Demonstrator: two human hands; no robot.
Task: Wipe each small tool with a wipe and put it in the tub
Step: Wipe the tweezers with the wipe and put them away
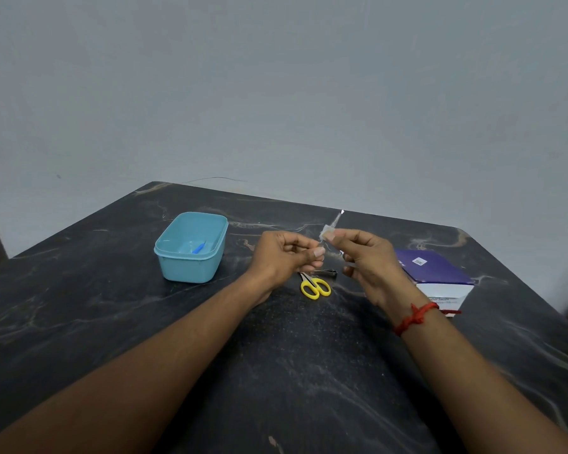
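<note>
Above the dark table, my left hand (286,253) pinches the near end of a thin metal tool (337,218) that points up and away. My right hand (371,257) pinches a small white wipe (328,231) around the tool's middle. A light blue tub (191,247) stands to the left with a small blue tool (199,248) lying inside it. Yellow-handled scissors (316,286) lie on the table just below my hands, and a dark nail clipper (325,273) lies beside them, partly hidden by my fingers.
A purple and white box (436,273) lies at the right, close to my right wrist. The black marbled table (112,322) ends at a far edge near a grey wall. A red thread circles my right wrist (413,317).
</note>
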